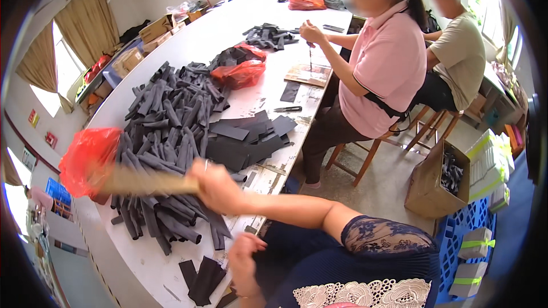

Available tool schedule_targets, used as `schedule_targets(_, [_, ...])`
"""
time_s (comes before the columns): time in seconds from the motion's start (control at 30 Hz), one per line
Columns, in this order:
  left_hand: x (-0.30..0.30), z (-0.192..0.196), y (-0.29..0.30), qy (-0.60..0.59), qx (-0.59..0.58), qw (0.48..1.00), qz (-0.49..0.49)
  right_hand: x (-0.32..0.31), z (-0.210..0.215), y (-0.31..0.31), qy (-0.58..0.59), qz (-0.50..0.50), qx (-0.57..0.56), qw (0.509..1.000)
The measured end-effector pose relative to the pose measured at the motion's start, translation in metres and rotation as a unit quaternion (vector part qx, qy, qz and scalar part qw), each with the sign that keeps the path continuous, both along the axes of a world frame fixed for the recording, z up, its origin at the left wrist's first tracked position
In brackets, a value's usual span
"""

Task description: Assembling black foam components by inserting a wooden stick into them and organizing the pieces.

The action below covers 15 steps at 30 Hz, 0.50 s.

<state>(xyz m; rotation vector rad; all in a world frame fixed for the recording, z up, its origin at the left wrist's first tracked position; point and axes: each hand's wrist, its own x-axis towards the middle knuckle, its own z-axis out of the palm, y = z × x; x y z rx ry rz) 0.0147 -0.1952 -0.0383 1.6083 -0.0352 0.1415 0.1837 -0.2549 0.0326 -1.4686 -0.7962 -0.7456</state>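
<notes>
Bright workroom: long white table (188, 40), curtained windows (63, 63) left of it, wooden stools (365, 154) and cardboard box (434, 185) right of it.

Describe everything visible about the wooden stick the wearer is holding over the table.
The wooden stick is a long, flat, pale tan strip, like a ruler or slat, blurred by motion so its surface detail cannot be read. It lies nearly level, running leftward from the right hand, which is closed around its near end. Its far end reaches toward the red plastic bag. It hangs over the pile of dark grey rolled pieces on the white table; whether it touches them cannot be told.
</notes>
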Motion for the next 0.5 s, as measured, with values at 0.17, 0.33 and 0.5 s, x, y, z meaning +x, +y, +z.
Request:
schedule_targets(0.17, [-0.029, -0.021, 0.000, -0.061, 0.064, 0.996, 0.028, 0.041, 0.057, -0.023, 0.216, 0.169, -0.101, 0.956])
schedule_targets(0.33, [0.016, 0.059, 0.046, -0.215, 0.002, 0.947, 0.238, 0.003, 0.032, -0.017, 0.271, 0.282, -0.268, 0.880])
schedule_targets(0.5, [0.025, 0.042, 0.065, -0.155, -0.131, 0.948, 0.244, -0.021, 0.022, 0.012, 0.354, 0.413, -0.091, 0.834])
